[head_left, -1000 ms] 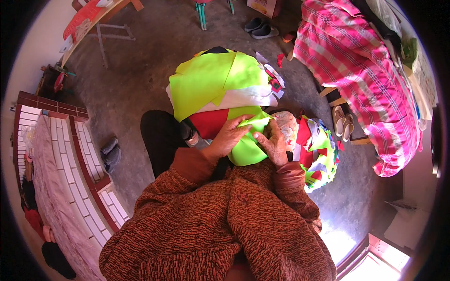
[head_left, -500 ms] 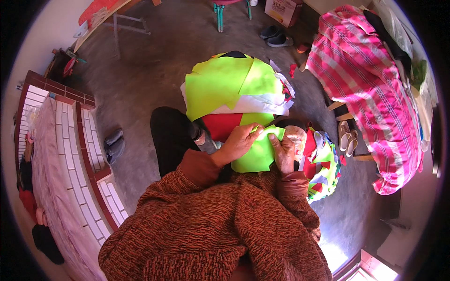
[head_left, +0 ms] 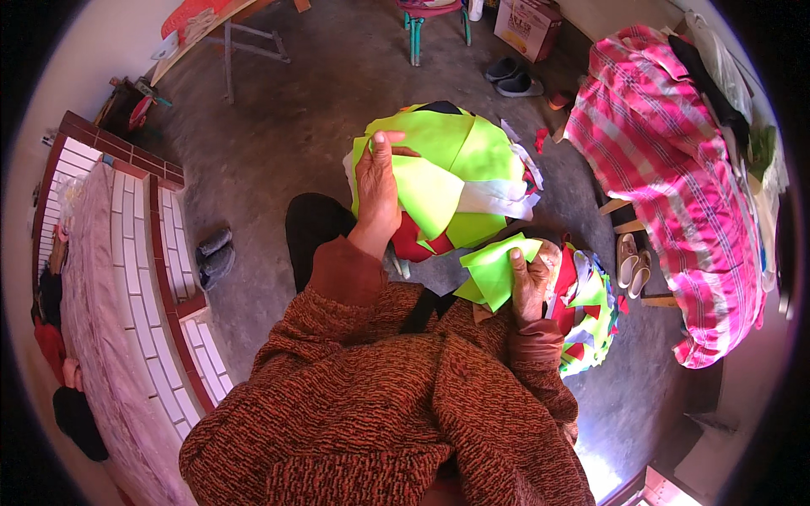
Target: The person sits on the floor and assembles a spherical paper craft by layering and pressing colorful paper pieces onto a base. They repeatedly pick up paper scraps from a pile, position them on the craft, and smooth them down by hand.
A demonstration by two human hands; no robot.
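Note:
My left hand (head_left: 377, 196) reaches forward and grips the edge of a neon yellow-green fabric piece (head_left: 430, 191) on top of a heap of cut cloth (head_left: 481, 160) on the floor. Red cloth (head_left: 413, 244) shows under the heap. My right hand (head_left: 530, 278) stays close to my body and holds a smaller folded yellow-green fabric piece (head_left: 494, 268). Beside it on the right lies a pile of red, white and green scraps (head_left: 591, 312).
A pink plaid cloth (head_left: 675, 177) covers furniture at the right. Slippers (head_left: 629, 257) lie beside it, dark shoes (head_left: 510, 74) farther off and another dark pair (head_left: 215, 253) left. A tiled ledge (head_left: 143, 270) runs along the left. A cardboard box (head_left: 527, 21) and stool (head_left: 434, 17) stand at the back.
My left hand left the folded piece and stretched forward onto the big heap, taking hold of a yellow-green sheet. The right hand kept the folded piece. The view shifted slightly.

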